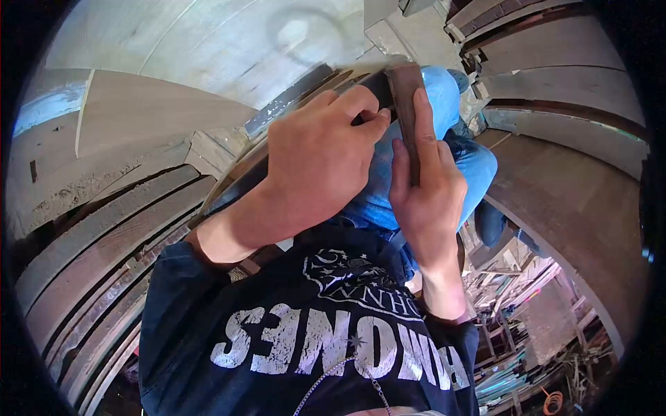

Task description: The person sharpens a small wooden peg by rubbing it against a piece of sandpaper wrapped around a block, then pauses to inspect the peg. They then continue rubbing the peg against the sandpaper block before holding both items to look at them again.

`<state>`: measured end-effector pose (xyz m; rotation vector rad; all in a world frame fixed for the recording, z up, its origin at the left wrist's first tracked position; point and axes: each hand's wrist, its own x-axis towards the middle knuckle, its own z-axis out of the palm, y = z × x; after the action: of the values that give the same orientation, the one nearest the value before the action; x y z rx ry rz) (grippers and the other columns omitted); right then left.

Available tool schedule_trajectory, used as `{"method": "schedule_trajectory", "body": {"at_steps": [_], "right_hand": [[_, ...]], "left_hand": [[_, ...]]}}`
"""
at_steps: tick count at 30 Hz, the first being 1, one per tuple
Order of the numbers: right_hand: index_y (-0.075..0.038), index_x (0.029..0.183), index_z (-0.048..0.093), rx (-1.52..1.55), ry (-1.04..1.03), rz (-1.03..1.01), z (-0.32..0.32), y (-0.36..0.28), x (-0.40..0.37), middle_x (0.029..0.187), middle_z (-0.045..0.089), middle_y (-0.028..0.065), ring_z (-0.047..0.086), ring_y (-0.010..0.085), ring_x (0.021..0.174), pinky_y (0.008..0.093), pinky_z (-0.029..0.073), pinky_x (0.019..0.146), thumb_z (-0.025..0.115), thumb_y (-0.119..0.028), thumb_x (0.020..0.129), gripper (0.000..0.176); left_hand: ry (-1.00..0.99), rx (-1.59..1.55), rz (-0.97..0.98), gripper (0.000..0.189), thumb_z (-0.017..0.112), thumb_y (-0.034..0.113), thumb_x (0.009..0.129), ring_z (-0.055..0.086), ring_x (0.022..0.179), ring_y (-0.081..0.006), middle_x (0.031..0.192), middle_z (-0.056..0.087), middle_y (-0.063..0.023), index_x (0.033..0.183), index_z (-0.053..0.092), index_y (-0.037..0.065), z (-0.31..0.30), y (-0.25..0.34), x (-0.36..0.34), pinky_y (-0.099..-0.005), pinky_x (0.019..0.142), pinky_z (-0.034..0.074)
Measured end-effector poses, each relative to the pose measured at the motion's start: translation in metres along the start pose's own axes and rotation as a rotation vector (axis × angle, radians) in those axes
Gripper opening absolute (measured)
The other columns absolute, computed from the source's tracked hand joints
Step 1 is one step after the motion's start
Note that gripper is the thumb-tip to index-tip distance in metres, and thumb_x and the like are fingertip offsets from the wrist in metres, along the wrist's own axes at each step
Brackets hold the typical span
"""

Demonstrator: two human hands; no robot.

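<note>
My right hand (430, 187) holds a dark brown, narrow wooden block (406, 104), its index finger stretched along the upper face and its thumb on the left side. Just left of the block, my left hand (322, 145) is closed, thumb and index finger pinched together near a dark curved piece (377, 89). What the left fingers grip is hidden. Both hands are over my legs in blue jeans (440, 97).
Stacked boards (104, 229) lie at the left, with a pale panel (159, 111) above them. More planks (555, 90) and a wide brown board (562, 187) are at the right. Wood scraps (506, 326) litter the lower right.
</note>
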<state>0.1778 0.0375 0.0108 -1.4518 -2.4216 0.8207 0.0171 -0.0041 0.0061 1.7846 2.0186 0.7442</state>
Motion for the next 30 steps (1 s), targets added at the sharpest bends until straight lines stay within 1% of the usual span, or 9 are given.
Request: {"method": "schedule_trajectory", "body": {"at_steps": [4,7,12,16,18,19,21,28,30], "right_hand": [[-0.026,0.152,0.044,0.018,0.052,-0.059,0.004,0.003,-0.003,0.086,0.065,0.0185,0.065,0.0411,0.063,0.0483,0.053,0.053,0.066,-0.013,0.093,0.065],[-0.025,0.152,0.044,-0.027,0.048,-0.042,0.004,0.001,0.003,0.082,0.062,0.0172,0.064,0.0394,0.059,0.0477,0.053,0.052,0.067,-0.012,0.093,0.065],[-0.026,0.154,0.042,0.012,0.078,-0.051,0.007,0.001,-0.004,0.082,0.061,0.0162,0.064,0.0377,0.058,0.0466,0.053,0.051,0.066,-0.014,0.093,0.066],[-0.026,0.154,0.041,-0.054,0.047,-0.031,0.005,0.0,0.002,0.081,0.06,0.0163,0.063,0.0381,0.058,0.0467,0.053,0.051,0.066,-0.015,0.094,0.066],[-0.012,0.15,0.047,-0.074,0.02,-0.023,0.003,-0.003,0.001,0.084,0.067,0.0185,0.062,0.0349,0.063,0.0432,0.051,0.059,0.067,-0.002,0.09,0.065],[-0.012,0.15,0.047,-0.074,0.018,-0.03,0.004,-0.001,0.001,0.084,0.067,0.0185,0.062,0.0349,0.063,0.0432,0.051,0.059,0.067,-0.002,0.09,0.065],[-0.026,0.154,0.04,-0.003,0.074,-0.065,0.008,0.004,0.0,0.082,0.062,0.0175,0.063,0.0393,0.058,0.0475,0.053,0.051,0.066,-0.014,0.093,0.067],[-0.024,0.153,0.044,0.016,0.068,-0.025,0.006,0.004,-0.003,0.083,0.063,0.0187,0.065,0.0403,0.061,0.0478,0.053,0.053,0.067,-0.013,0.093,0.065],[-0.003,0.147,0.048,0.02,0.042,-0.013,0.002,-0.002,-0.001,0.088,0.067,0.0226,0.063,0.0341,0.066,0.0397,0.051,0.062,0.067,0.002,0.089,0.062]], "left_hand": [[0.013,0.003,0.011,0.025,0.069,0.005,0.078,0.064,0.077,-0.023,0.095,0.065,-0.0003,0.101,0.078,0.012,0.0,-0.002,0.001,-0.0363,0.062,0.05],[0.005,0.011,0.022,0.025,0.069,0.005,0.078,0.064,0.076,-0.0233,0.095,0.065,-0.0003,0.101,0.078,0.012,0.001,-0.001,0.0,-0.0365,0.062,0.05],[0.015,0.01,0.007,0.022,0.07,0.005,0.08,0.064,0.075,-0.0231,0.092,0.065,0.0001,0.099,0.078,0.013,-0.001,0.0,0.001,-0.036,0.062,0.05],[0.04,-0.002,0.024,0.02,0.07,0.006,0.081,0.064,0.075,-0.0228,0.092,0.065,0.0001,0.098,0.078,0.013,0.002,0.0,0.0,-0.0359,0.062,0.05],[0.023,-0.005,0.006,0.02,0.069,0.006,0.082,0.065,0.075,-0.0229,0.093,0.065,0.0002,0.099,0.078,0.012,0.0,-0.001,0.0,-0.036,0.061,0.05],[0.028,-0.003,0.001,0.02,0.069,0.006,0.082,0.065,0.075,-0.0229,0.093,0.065,0.0002,0.099,0.078,0.012,0.0,-0.001,0.001,-0.036,0.061,0.05],[0.019,0.008,0.008,0.02,0.069,0.006,0.082,0.064,0.075,-0.0228,0.093,0.065,0.0001,0.099,0.078,0.012,-0.001,0.0,0.001,-0.036,0.061,0.05],[0.03,-0.002,0.007,0.021,0.07,0.004,0.081,0.064,0.074,-0.0231,0.093,0.065,-0.0001,0.099,0.078,0.012,0.001,-0.001,0.0,-0.0362,0.061,0.05],[0.029,-0.034,0.016,0.022,0.07,0.004,0.08,0.064,0.075,-0.0234,0.093,0.065,-0.0003,0.1,0.078,0.012,0.0,-0.002,0.001,-0.0362,0.061,0.05]]}}
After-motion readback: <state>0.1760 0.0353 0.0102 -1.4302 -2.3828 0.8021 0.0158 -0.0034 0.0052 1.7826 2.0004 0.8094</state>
